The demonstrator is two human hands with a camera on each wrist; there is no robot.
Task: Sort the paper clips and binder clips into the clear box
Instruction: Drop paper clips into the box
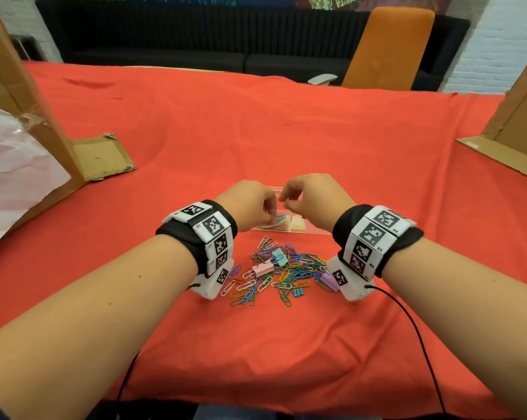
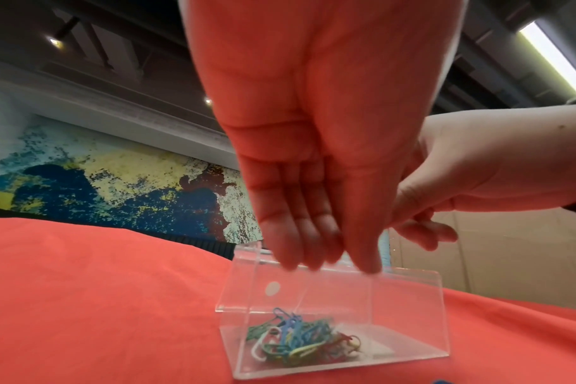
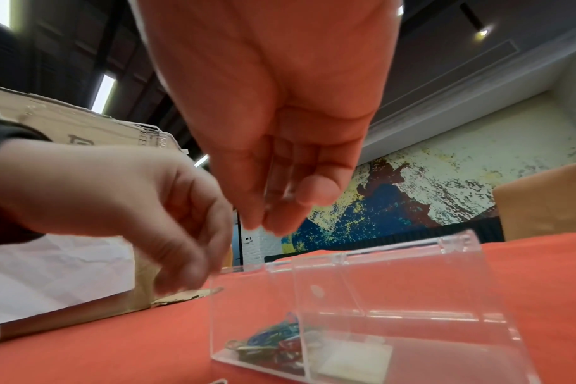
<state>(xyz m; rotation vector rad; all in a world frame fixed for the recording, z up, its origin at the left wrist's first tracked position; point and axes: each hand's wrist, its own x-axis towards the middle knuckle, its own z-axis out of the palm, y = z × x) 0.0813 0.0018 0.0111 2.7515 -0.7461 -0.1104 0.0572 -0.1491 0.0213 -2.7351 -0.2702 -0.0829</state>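
Observation:
A clear box [image 1: 312,232] with two compartments stands on the red cloth, its lid tilted back [image 3: 411,280]. Coloured paper clips [image 1: 275,222] [image 2: 300,340] fill its left compartment; a pale pad [image 3: 352,361] lies in the right one. My left hand [image 1: 269,207] [image 2: 329,265] hangs over the left compartment with straight fingers, holding nothing. My right hand [image 1: 288,203] [image 3: 280,215] hovers beside it above the box, fingers loosely bent, thumb near the fingertips, nothing visible between them. Nearer me lies a loose pile of paper clips [image 1: 283,272] with pink [image 1: 262,269], mint [image 1: 278,256] and purple [image 1: 328,280] binder clips.
Cardboard boxes stand at the left [image 1: 28,116] and right [image 1: 513,131] of the table; a flap [image 1: 101,159] and white paper [image 1: 13,177] lie at the left. An orange chair [image 1: 386,47] stands behind. Cables trail from my wrists [image 1: 413,328].

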